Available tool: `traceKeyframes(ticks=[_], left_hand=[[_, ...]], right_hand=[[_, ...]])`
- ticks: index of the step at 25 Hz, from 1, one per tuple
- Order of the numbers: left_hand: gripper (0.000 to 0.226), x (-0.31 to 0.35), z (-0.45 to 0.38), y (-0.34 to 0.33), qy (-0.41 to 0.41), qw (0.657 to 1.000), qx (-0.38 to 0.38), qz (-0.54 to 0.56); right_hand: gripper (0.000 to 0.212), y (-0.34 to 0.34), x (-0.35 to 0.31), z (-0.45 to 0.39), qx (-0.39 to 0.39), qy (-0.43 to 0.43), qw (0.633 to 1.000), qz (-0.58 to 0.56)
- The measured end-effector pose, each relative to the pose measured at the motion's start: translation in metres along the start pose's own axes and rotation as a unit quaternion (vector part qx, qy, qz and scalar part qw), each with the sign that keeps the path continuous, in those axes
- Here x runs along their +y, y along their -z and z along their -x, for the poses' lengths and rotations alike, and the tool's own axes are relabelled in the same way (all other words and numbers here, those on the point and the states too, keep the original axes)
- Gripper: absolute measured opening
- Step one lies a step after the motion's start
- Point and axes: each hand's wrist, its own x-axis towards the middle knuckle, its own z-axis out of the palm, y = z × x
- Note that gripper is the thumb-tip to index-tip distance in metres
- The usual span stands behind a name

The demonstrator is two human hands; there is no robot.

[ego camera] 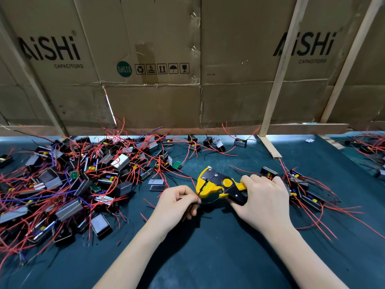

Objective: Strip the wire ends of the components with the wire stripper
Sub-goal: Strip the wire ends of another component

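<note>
the job looks well underway but far from over, judging by the big heap of parts (68, 184) with red wires out past the left hand (177, 202) and the smaller bunch (300, 188) just beyond the right hand (264, 197), though i cannot tell which ends are already bare. the right hand is wrapped around the handles of the wire stripper (218, 184), which sits between the two hands with its long axis running across, head pointing toward the left hand. the left hand pinches a thin wire (199, 196) and holds its end at the stripper's mouth, so one more end seems about to be stripped.
</note>
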Motion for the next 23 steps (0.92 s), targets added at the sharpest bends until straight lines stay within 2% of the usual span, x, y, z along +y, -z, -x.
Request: traceKeyframes(ticks=[8,14,18,23], left_hand=[[0.015,0.001,0.0,0.001,-0.008,1.0,-0.007,0.007],[0.014,0.0,0.0,0.004,-0.012,1.0,-0.012,0.007],[0.014,0.0,0.0,0.005,-0.018,0.999,-0.021,0.032],[0.016,-0.001,0.0,0.004,-0.02,1.0,-0.021,0.01]], right_hand=[[0.051,0.0,0.0,0.0,-0.008,-0.002,1.0,0.0],[0.062,0.0,-0.003,0.001,-0.008,-0.01,1.0,-0.006],[0.051,-0.003,-0.002,0.001,0.008,-0.033,0.999,-0.018],[0.049,-0.01,0.001,0.002,0.028,-0.03,0.999,0.006]])
